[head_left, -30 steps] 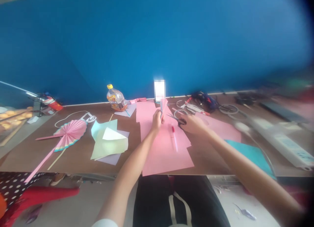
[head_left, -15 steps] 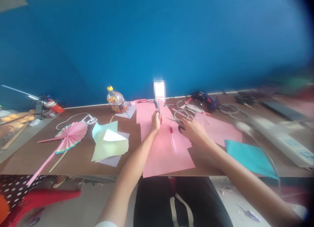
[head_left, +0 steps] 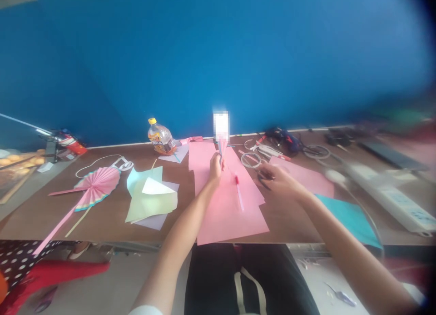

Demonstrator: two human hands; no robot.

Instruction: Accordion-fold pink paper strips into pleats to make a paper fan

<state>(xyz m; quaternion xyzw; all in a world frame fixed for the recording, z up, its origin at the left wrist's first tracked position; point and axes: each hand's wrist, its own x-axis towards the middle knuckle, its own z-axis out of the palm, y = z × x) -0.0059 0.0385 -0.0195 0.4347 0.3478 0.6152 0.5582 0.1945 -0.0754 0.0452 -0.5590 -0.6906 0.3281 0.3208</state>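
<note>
My left hand (head_left: 215, 166) is closed round a folded pink paper strip (head_left: 221, 147) that stands upright above the large pink sheets (head_left: 225, 201) in the middle of the brown table (head_left: 102, 215). My right hand (head_left: 277, 181) is closed on black-handled scissors (head_left: 264, 179), held low over the pink paper to the right. A pink pen (head_left: 239, 192) lies on the sheets between my hands.
A finished pink paper fan (head_left: 95, 185) lies at the left, beside pale green and white sheets (head_left: 150, 199). A juice bottle (head_left: 161, 137) stands at the back. Tape rolls (head_left: 251, 159), tangled cables (head_left: 286, 140), a turquoise sheet (head_left: 347, 215) and a power strip (head_left: 398, 201) fill the right.
My right hand has drawn the scissors away from the folded strip, to the right and nearer me. My left hand keeps the strip upright in about the same place.
</note>
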